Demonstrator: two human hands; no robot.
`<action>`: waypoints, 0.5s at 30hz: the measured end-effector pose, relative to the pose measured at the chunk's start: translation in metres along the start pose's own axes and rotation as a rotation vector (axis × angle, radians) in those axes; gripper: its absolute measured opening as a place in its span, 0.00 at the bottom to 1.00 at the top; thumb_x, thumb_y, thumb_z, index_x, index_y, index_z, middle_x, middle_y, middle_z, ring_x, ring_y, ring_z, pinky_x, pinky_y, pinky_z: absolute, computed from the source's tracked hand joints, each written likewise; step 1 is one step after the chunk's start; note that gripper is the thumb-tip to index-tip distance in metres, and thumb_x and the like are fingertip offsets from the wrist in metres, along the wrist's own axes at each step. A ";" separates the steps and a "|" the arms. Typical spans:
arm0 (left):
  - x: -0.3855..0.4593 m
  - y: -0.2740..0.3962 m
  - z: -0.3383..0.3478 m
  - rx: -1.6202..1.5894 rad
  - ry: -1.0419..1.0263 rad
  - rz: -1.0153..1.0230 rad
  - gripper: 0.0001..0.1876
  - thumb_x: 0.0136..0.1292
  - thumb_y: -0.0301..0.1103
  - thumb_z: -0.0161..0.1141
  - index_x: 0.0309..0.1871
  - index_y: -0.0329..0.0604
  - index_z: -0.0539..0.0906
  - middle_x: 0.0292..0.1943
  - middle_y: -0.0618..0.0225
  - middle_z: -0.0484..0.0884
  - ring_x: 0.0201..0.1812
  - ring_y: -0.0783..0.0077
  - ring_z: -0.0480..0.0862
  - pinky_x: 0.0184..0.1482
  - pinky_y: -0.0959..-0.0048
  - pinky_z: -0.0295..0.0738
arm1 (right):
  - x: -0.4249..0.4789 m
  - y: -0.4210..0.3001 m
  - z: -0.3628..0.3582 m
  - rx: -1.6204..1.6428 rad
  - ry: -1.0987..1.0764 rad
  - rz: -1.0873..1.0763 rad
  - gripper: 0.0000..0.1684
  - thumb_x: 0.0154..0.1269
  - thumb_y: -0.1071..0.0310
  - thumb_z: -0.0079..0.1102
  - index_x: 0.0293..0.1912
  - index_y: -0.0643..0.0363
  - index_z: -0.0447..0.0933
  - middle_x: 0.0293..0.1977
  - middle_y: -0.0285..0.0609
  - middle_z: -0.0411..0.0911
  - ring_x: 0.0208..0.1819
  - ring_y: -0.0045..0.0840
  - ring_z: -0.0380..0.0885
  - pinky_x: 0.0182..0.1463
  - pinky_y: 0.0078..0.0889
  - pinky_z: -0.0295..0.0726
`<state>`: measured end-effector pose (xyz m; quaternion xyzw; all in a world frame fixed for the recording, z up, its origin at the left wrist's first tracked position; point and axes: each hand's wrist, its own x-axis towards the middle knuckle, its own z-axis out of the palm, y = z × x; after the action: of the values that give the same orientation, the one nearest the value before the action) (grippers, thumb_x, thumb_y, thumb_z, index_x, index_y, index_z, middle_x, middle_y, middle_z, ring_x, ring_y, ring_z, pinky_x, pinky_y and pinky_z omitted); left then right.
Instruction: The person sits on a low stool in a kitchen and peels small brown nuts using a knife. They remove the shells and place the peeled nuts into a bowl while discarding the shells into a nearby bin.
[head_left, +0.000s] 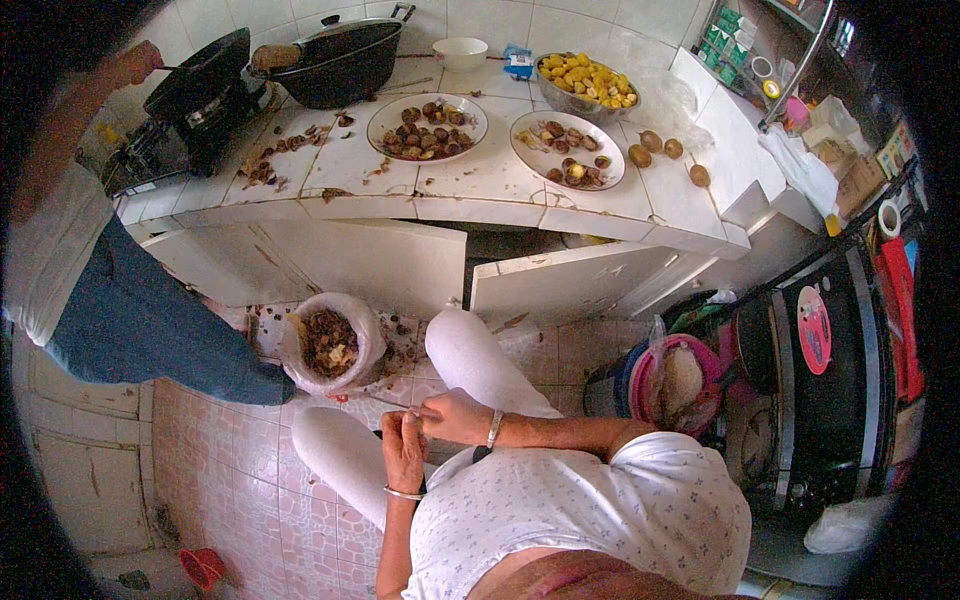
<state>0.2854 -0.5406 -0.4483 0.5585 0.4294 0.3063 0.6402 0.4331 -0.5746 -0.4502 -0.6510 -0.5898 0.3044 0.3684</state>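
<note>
My left hand (405, 450) and my right hand (456, 417) meet above my lap, fingertips together. Any small thing pinched between them is too small to make out. Beyond my knees, on the tiled counter (472, 184), are a white plate of dark brown chestnuts (427, 142) and a second plate (525, 161) with fewer chestnuts, one partly peeled. Behind the second plate a metal bowl (592, 111) is heaped with yellow peeled chestnuts (589, 75). Several brown round fruits (651, 141) lie to its right. A lined bin (367, 349) of shells stands on the floor.
At the left, a co-worker's hand (142, 61) holds a pan (202, 71) over a gas stove (150, 157). A black pot (337, 67) and a white bowl (460, 54) stand behind. Cabinet doors (555, 281) hang ajar. Buckets (641, 382) stand right, a red container (201, 568) lower left.
</note>
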 end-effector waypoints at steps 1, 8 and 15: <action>-0.001 0.004 0.002 -0.050 -0.003 -0.022 0.11 0.76 0.42 0.45 0.41 0.46 0.70 0.20 0.79 0.67 0.17 0.85 0.63 0.18 0.83 0.59 | -0.001 -0.002 -0.003 0.034 -0.015 0.019 0.20 0.60 0.59 0.60 0.23 0.66 0.72 0.21 0.58 0.73 0.24 0.48 0.77 0.28 0.42 0.74; -0.013 0.013 0.001 0.038 -0.020 -0.047 0.08 0.69 0.28 0.49 0.47 0.36 0.74 0.39 0.64 0.70 0.31 0.73 0.70 0.31 0.74 0.69 | -0.010 0.006 0.003 0.185 -0.049 0.063 0.14 0.58 0.62 0.62 0.29 0.65 0.78 0.19 0.51 0.75 0.22 0.15 0.74 0.27 0.31 0.74; -0.012 -0.005 0.016 -0.191 0.104 0.020 0.10 0.75 0.39 0.46 0.39 0.43 0.70 0.28 0.74 0.68 0.23 0.84 0.65 0.22 0.82 0.61 | -0.013 -0.014 0.004 0.171 0.106 0.187 0.14 0.52 0.65 0.63 0.22 0.67 0.73 0.16 0.49 0.75 0.18 0.21 0.72 0.25 0.33 0.73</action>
<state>0.2935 -0.5590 -0.4507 0.4825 0.4254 0.3809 0.6642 0.4206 -0.5868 -0.4405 -0.6846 -0.4781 0.3519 0.4230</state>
